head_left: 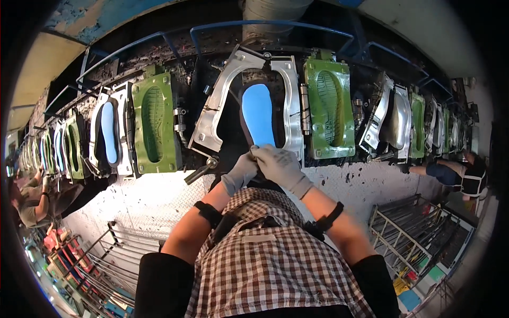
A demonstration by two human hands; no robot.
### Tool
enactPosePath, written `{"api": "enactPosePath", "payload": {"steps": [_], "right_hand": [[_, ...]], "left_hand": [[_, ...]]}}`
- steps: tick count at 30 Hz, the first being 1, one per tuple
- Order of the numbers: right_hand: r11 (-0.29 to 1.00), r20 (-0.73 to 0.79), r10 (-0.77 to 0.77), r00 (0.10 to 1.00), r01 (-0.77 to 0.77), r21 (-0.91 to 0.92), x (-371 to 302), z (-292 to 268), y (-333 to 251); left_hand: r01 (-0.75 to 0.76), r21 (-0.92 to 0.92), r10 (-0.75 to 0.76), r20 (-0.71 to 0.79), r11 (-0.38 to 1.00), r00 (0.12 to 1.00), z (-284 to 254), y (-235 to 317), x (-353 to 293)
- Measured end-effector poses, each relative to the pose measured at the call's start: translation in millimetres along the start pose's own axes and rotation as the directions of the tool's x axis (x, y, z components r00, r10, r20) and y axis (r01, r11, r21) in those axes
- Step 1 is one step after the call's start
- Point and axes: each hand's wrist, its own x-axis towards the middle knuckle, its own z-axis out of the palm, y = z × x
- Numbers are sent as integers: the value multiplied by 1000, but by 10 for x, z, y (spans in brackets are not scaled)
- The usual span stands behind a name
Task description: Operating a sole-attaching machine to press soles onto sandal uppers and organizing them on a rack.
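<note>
In front of me, a dark shoe upper with a light-blue, foot-shaped bottom (257, 108) sits sole side up between the two spread halves of a silver metal mould (289, 108). Both my hands wear grey gloves and meet at its near end. My left hand (242, 172) has its fingers bent and pressed together there. Close against it, my right hand (277, 165) pinches at the rim of the near end, thumb and fingers covering the exact spot. A green sole mould plate (330, 106) with a tread-patterned hollow stands just right of the metal mould.
More moulds continue both ways, including a green plate (155, 122) and another blue-bottomed shoe upper (109, 132) at left. A lever handle (201, 170) juts toward me. Metal racks (413, 233) stand behind on both sides. Other people work at far left (34, 201) and far right (458, 175).
</note>
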Motion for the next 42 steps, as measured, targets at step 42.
{"api": "enactPosePath", "payload": {"steps": [42], "right_hand": [[900,-110,188,976,-126,418,22,-205,568]], "left_hand": [[-194,-222,139,-242,956,960,336,290,-266]]}}
